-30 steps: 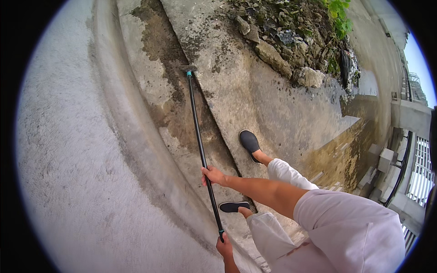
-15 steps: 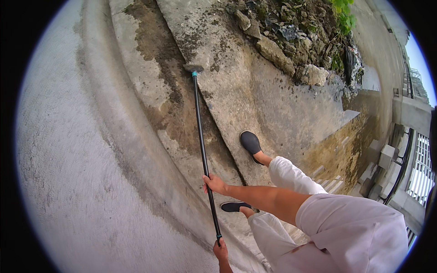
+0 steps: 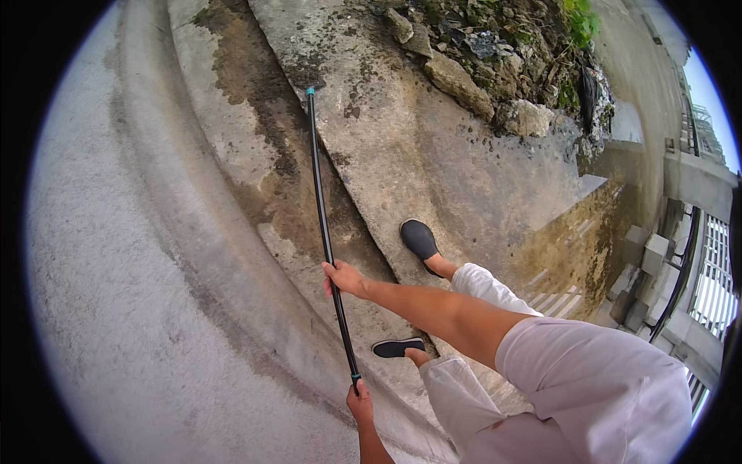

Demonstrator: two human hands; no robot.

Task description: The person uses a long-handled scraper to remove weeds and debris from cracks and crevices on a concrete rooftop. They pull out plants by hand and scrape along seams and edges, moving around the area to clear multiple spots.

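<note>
A long-handled brush (image 3: 319,185) with a slim black pole runs from my hands to the far wet concrete. Its small dark head (image 3: 312,87), joined by a teal collar, rests by the raised edge of a slab; the bristles are too small to make out. My right hand (image 3: 345,278) is wrapped round the pole partway along, arm stretched out. Lower down, my left hand (image 3: 359,400) grips the pole's near end, just by a second teal ring. Dark damp dirt (image 3: 255,100) streaks the ground along the slab's edge.
My feet in dark slip-on shoes (image 3: 418,238) stand on the concrete. A heap of rocks and soil (image 3: 495,69) with green leaves lies beyond, beside a muddy puddle (image 3: 576,247). A rough pale concrete surface (image 3: 131,255) curves along the left; railings (image 3: 711,271) are at right.
Both hands and the brush have shifted up and slightly left in view, with the brush head pushed farther along the slab's edge. Both hands keep their hold on the pole.
</note>
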